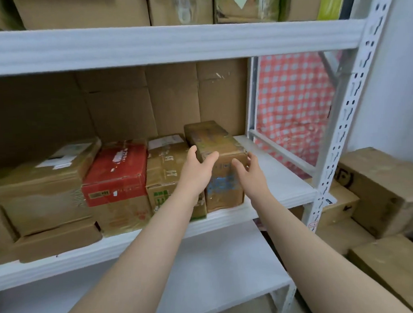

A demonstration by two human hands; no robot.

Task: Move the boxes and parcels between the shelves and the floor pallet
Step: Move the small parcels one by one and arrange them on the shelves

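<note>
On the middle shelf (287,179), a large brown carton (46,187) sits far left, then a red box (116,174), then a tan box (166,172) with green print, packed side by side to save room. Next along, the taped brown box (214,141) stands at the row's free end, so both its sides can be reached. The left hand (199,166) and right hand (251,173) flank its front corners, fingers spread and gripping nothing yet; whether they touch it cannot be told. Stacked cartons (387,191) wait beyond the upright (347,124), far right
</note>
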